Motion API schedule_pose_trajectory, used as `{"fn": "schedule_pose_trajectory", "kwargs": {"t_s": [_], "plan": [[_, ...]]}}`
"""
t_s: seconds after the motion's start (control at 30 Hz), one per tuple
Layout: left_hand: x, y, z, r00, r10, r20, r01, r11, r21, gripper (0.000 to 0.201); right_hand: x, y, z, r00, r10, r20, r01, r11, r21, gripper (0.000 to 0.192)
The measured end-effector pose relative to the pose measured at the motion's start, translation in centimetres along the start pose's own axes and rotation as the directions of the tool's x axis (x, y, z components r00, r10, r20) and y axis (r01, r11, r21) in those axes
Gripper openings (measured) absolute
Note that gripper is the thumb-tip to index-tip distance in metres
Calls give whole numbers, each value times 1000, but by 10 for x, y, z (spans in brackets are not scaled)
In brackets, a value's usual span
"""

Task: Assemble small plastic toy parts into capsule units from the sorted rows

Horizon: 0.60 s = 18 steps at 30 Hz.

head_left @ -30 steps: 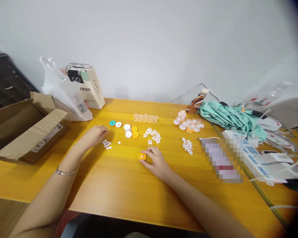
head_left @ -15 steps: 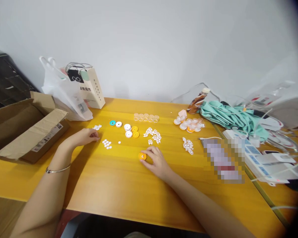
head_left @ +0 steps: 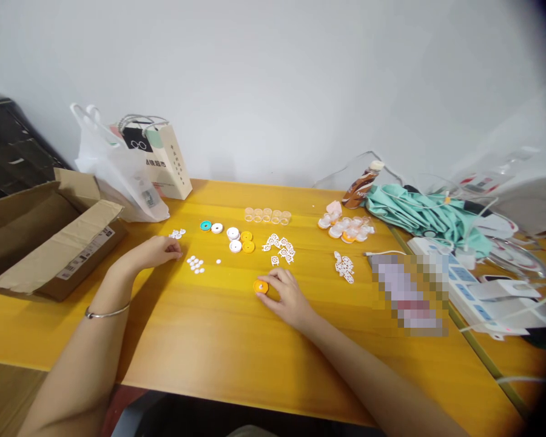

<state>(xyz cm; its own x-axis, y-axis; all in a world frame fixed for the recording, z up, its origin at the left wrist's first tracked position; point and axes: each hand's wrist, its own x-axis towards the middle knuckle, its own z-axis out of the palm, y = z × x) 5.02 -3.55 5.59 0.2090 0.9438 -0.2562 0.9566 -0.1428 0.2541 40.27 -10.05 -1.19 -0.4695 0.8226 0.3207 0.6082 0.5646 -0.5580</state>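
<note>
Straight ahead lies a glossy yellow wooden table (head_left: pixel 218 340), seen from above by the person seated at it. Their right hand (head_left: pixel 287 295) rests near the middle, fingers curled narrowly around a small round orange disc (head_left: pixel 261 286) with a white centre, pressing it to the tabletop. Their left hand (head_left: pixel 157 251), a thin metal bracelet (head_left: pixel 107 313) on its wrist, lies loosely closed just left of a cluster of tiny white dots (head_left: pixel 195 264); whether it pinches anything cannot be told. Beyond the hands sit more discs (head_left: pixel 236 238) in white, orange and teal, a row of clear plastic cups (head_left: pixel 267 215), and two heaps of lacy white cut-outs (head_left: pixel 279 248). An open cardboard box (head_left: pixel 50 233) overhangs the left edge, with a white plastic bag (head_left: pixel 118 173) and a paper bag (head_left: pixel 166 159) behind it against the pale wall. On the right, green cloth (head_left: pixel 421 215), a brown bottle (head_left: pixel 359 187), and a white power strip (head_left: pixel 464 282) with cables crowd the table. Open bare wood stretches along the near edge between the forearms.
</note>
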Motion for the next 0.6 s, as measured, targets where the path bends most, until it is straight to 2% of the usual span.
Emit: {"fn": "schedule_pose_trajectory", "kwargs": {"t_s": [0.23,0.43,0.6], "plan": [[2,-1,1,1000,10,17,-11,1000,30,25,0,0,0,1000,-9,-3,9,1000,-3,25],[4,-9,3,1000,17,-26,-16,999,37,25,0,-1,0,1000,-2,-3,2,1000,1,25],[4,-13,2,997,-30,-67,32,999,33,23,0,-1,0,1000,3,6,-3,1000,1,25]]}}
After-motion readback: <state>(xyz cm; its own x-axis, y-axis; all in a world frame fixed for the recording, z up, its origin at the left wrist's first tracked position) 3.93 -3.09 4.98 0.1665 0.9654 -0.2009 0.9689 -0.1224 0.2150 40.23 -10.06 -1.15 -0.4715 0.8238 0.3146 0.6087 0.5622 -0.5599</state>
